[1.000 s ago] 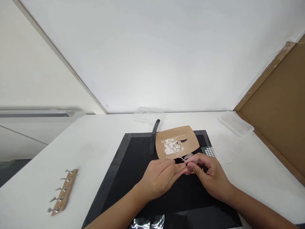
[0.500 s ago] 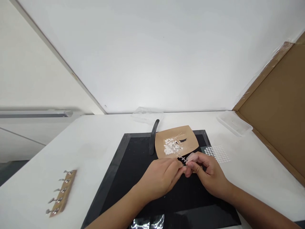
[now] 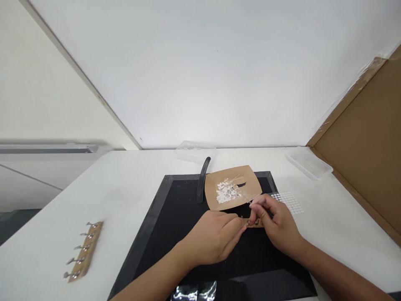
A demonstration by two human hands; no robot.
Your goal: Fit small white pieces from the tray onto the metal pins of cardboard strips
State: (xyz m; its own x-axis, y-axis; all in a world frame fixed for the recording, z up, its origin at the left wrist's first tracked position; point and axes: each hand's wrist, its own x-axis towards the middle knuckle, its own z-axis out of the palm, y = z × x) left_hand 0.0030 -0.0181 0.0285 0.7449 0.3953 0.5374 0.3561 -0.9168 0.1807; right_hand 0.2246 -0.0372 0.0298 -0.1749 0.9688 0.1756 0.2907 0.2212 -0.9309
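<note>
Over the black mat [image 3: 184, 213], my left hand [image 3: 216, 236] is closed at the left end of a small wooden strip [image 3: 255, 224] with metal parts on it; its fingertips pinch something too small to make out there. Just right of it, my right hand [image 3: 277, 219] is closed, thumb and index finger pinching a small clear plastic piece [image 3: 254, 201] above the strip. Beyond both hands lies a brown paper tray [image 3: 214, 179], holding white round bits [image 3: 226, 192], thin clear strands and a small black piece [image 3: 241, 184].
A curved black file [image 3: 203, 179] lies left of the tray. At the left stands a wooden strip with metal pegs [image 3: 86, 253]. A sheet of white dots [image 3: 291, 202], a clear plastic tray [image 3: 308, 163] and a cardboard wall [image 3: 363, 138] are on the right. Clear plastic [image 3: 194, 151] lies behind.
My right hand has moved slightly up and away from my left hand, with the clear piece. More of the wooden strip between the hands now shows.
</note>
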